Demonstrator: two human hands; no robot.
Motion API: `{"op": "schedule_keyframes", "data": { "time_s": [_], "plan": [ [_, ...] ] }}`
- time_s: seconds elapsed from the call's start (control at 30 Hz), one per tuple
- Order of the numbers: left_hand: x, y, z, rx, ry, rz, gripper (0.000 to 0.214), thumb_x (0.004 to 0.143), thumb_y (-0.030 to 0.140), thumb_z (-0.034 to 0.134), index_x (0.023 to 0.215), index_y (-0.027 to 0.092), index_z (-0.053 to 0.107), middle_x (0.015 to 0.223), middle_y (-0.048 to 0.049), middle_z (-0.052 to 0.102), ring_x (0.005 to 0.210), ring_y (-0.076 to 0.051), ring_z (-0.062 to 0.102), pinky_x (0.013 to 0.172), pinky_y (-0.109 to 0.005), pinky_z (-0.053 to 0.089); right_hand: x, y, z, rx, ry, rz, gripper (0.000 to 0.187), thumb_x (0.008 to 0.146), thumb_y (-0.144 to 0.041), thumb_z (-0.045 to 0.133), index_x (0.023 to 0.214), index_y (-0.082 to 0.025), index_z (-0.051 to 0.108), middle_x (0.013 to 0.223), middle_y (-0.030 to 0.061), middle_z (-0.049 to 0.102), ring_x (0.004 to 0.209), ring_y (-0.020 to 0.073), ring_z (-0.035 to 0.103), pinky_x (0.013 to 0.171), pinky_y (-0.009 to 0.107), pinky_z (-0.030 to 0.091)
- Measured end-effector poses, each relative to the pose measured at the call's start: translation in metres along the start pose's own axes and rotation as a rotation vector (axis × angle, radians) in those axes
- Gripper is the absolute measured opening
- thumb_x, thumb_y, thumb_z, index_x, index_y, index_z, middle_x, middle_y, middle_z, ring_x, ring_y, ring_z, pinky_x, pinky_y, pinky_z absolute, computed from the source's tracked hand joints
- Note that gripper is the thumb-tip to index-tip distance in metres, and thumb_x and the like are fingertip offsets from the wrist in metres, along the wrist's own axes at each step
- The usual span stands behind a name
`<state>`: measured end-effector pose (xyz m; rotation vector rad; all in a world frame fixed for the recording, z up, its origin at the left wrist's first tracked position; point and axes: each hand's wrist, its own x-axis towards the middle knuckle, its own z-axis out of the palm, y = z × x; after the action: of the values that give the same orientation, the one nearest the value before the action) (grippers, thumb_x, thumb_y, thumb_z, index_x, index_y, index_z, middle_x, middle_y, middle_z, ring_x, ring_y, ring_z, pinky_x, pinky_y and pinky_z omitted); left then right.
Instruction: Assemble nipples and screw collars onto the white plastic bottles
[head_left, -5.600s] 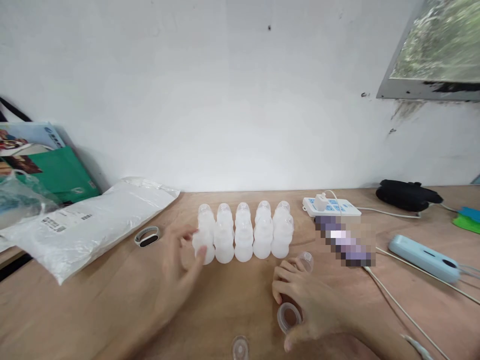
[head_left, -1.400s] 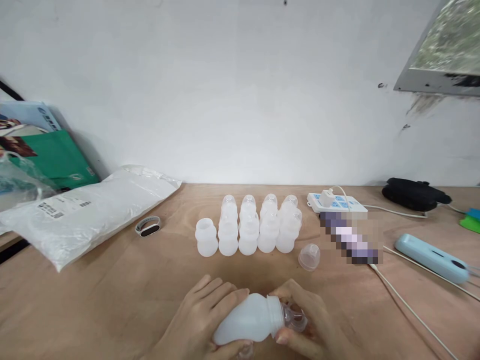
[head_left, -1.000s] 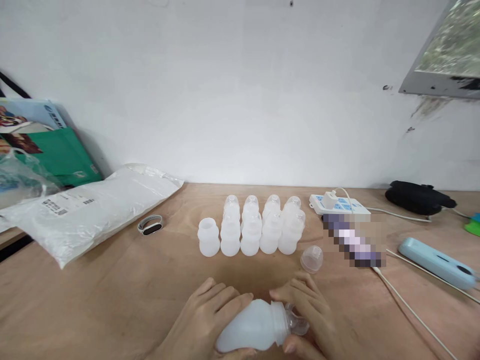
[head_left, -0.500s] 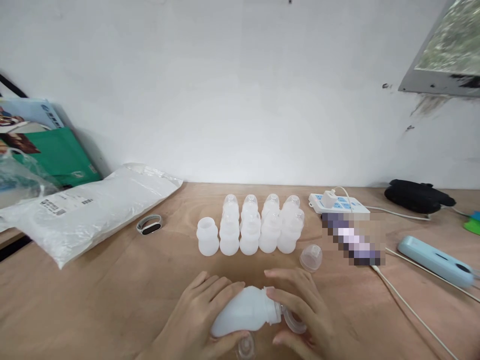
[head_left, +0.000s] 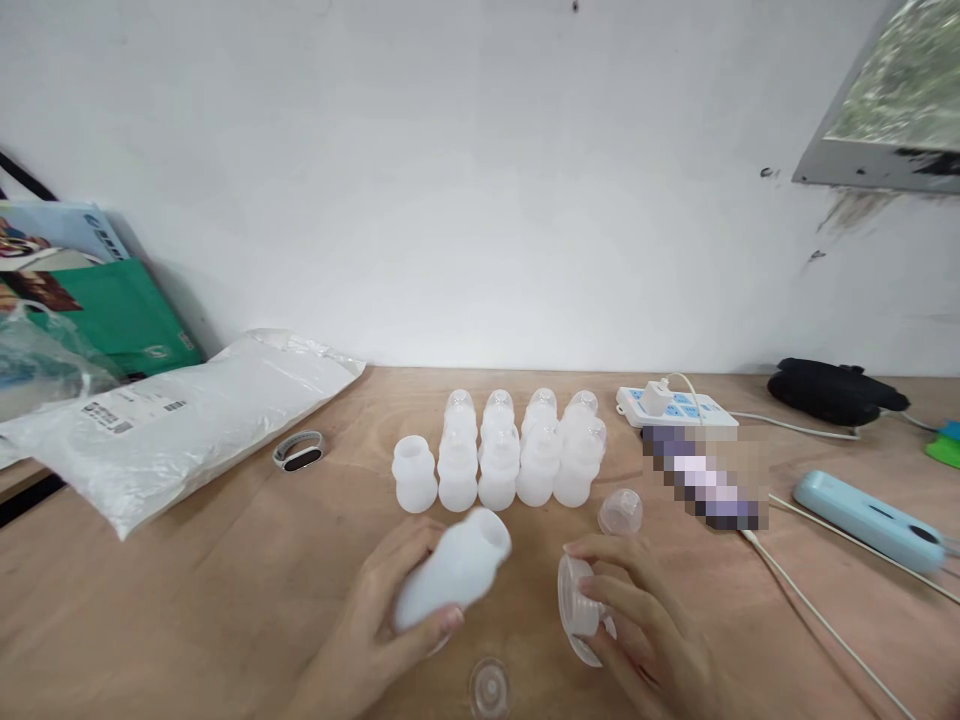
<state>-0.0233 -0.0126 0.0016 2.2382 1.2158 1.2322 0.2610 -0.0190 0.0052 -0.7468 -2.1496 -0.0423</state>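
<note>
My left hand (head_left: 382, 610) is wrapped round a milky-white baby bottle (head_left: 450, 575), tilted with its open mouth up and to the right. My right hand (head_left: 645, 620) grips a clear bottle collar (head_left: 577, 605) with a wide flange, held apart from the bottle. Between the hands, a small clear round nipple-like piece (head_left: 491, 688) lies on the table near the front edge of view. Just beyond my right hand sits a clear dome cap (head_left: 621, 511). Behind the hands stand several white bottles with clear domed tops (head_left: 499, 485) and one uncapped bottle (head_left: 415, 475) at their left.
A white plastic parcel (head_left: 202, 410) and a fitness band (head_left: 298, 452) lie to the left. At the right are a power strip (head_left: 705, 415), a blurred-out device (head_left: 705, 480), a light blue case (head_left: 870, 522), cables and a black pouch (head_left: 832, 390). A white wall (head_left: 480, 200) rises behind the table.
The collar has come away from the bottle mouth and moved right in my right hand. My left hand has tilted the bottle's mouth upward and shifted left, uncovering the small clear piece.
</note>
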Motion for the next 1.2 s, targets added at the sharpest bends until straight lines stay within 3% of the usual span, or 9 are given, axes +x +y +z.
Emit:
{"op": "schedule_keyframes", "data": {
  "time_s": [0.1, 0.2, 0.43, 0.6, 0.7, 0.87, 1.03, 1.2],
  "plan": [
    [0.005, -0.004, -0.001, -0.061, 0.197, -0.173, 0.029, 0.096, 0.048, 0.053, 0.113, 0.027, 0.064, 0.109, -0.0063, 0.07, 0.101, -0.029, 0.068, 0.079, -0.038, 0.057, -0.002, 0.003, 0.004, 0.001, 0.038, 0.027, 0.043, 0.085, -0.002, 0.051, 0.123, -0.023, 0.05, 0.116, 0.0112, 0.067, 0.105, 0.0234, 0.067, 0.086, 0.035, 0.057],
    [0.011, -0.008, 0.0, -0.073, 0.289, -0.402, 0.039, 0.089, 0.05, 0.06, 0.119, 0.025, 0.06, 0.105, -0.006, 0.07, 0.093, -0.028, 0.067, 0.078, -0.039, 0.056, -0.002, 0.004, 0.006, -0.01, 0.039, 0.012, 0.041, 0.086, -0.004, 0.052, 0.123, -0.021, 0.051, 0.116, 0.0115, 0.066, 0.107, 0.0234, 0.065, 0.089, 0.035, 0.055],
    [0.016, -0.026, -0.001, 0.087, 0.242, -0.555, 0.043, 0.073, 0.057, 0.073, 0.095, 0.021, 0.063, 0.079, -0.0004, 0.062, 0.069, -0.023, 0.056, 0.061, -0.033, 0.046, -0.002, 0.006, 0.004, -0.012, 0.027, 0.028, 0.041, 0.087, -0.006, 0.052, 0.125, -0.021, 0.051, 0.116, 0.0121, 0.066, 0.107, 0.0249, 0.065, 0.087, 0.037, 0.055],
    [0.02, -0.038, -0.001, 0.066, 0.229, -0.653, 0.054, 0.068, 0.058, 0.077, 0.102, 0.022, 0.056, 0.078, 0.0021, 0.058, 0.066, -0.023, 0.059, 0.058, -0.034, 0.047, -0.001, 0.007, 0.001, -0.037, 0.015, 0.028, 0.041, 0.087, -0.006, 0.052, 0.125, -0.021, 0.051, 0.115, 0.0119, 0.068, 0.108, 0.0256, 0.066, 0.089, 0.039, 0.054],
    [0.022, -0.044, 0.0, 0.016, 0.271, -0.674, 0.06, 0.063, 0.057, 0.08, 0.101, 0.024, 0.048, 0.076, 0.0047, 0.057, 0.066, -0.023, 0.06, 0.06, -0.034, 0.048, -0.001, 0.006, -0.001, -0.052, 0.004, 0.033, 0.04, 0.087, -0.006, 0.051, 0.125, -0.02, 0.052, 0.115, 0.0121, 0.068, 0.108, 0.0253, 0.066, 0.089, 0.038, 0.054],
    [0.021, -0.05, 0.001, -0.043, 0.33, -0.643, 0.054, 0.063, 0.053, 0.08, 0.082, 0.026, 0.036, 0.067, 0.0099, 0.045, 0.059, -0.016, 0.047, 0.056, -0.027, 0.039, 0.0, 0.006, 0.002, -0.056, 0.002, 0.025, 0.039, 0.088, -0.005, 0.051, 0.124, -0.019, 0.052, 0.115, 0.0123, 0.067, 0.108, 0.0242, 0.065, 0.09, 0.038, 0.051],
    [0.022, -0.049, 0.002, -0.115, 0.298, -0.602, 0.05, 0.069, 0.047, 0.076, 0.073, 0.026, 0.031, 0.064, 0.0104, 0.039, 0.059, -0.013, 0.039, 0.056, -0.024, 0.034, -0.002, 0.007, 0.004, -0.052, -0.002, 0.018, 0.036, 0.089, -0.006, 0.052, 0.123, -0.018, 0.053, 0.114, 0.0119, 0.068, 0.108, 0.0242, 0.064, 0.092, 0.038, 0.049],
    [0.022, -0.046, 0.003, -0.181, 0.285, -0.571, 0.043, 0.075, 0.043, 0.069, 0.071, 0.025, 0.031, 0.069, 0.0089, 0.038, 0.061, -0.013, 0.042, 0.058, -0.024, 0.036, -0.001, 0.006, 0.003, -0.057, -0.015, 0.029, 0.037, 0.089, -0.006, 0.051, 0.124, -0.018, 0.053, 0.115, 0.0115, 0.067, 0.109, 0.0239, 0.065, 0.094, 0.038, 0.049]
  ]
}}
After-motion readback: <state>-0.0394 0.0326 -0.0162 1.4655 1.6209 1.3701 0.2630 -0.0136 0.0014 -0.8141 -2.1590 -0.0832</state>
